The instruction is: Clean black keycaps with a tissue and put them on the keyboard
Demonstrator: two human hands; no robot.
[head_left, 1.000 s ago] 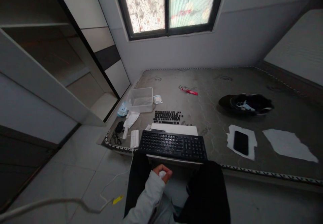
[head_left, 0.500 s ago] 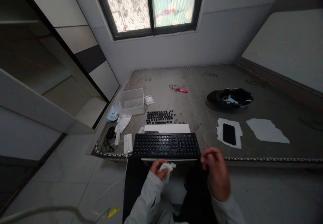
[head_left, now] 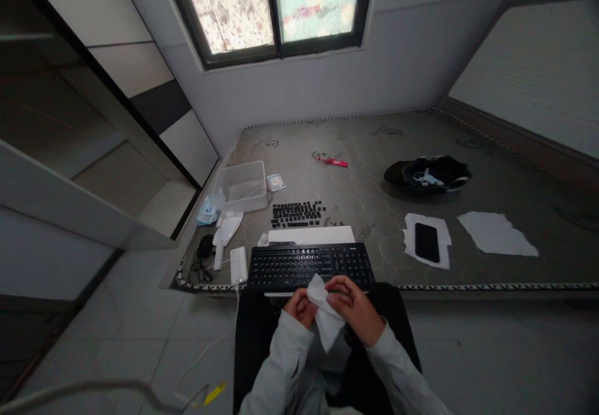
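A white tissue (head_left: 326,323) is stretched between my two hands, just in front of the near edge of a black keyboard (head_left: 304,265). My left hand (head_left: 301,307) pinches its left side. On the other side, the fingers of my right hand (head_left: 354,306) grip the tissue near its top. The keyboard lies on a white board (head_left: 311,235) that shows behind it. Beyond that, several loose black keycaps (head_left: 297,212) are laid out in rows on the mattress (head_left: 355,196).
Left of the keyboard are a white power strip (head_left: 238,265), a black mouse (head_left: 204,246) and a clear plastic box (head_left: 242,187). To the right, a phone (head_left: 427,243) lies on paper, beside another white sheet (head_left: 496,234). A black cap (head_left: 428,176) sits farther back.
My right hand has come in from the right of the keyboard and taken hold of the tissue. The tissue, bunched in my left hand before, is now spread between both hands.
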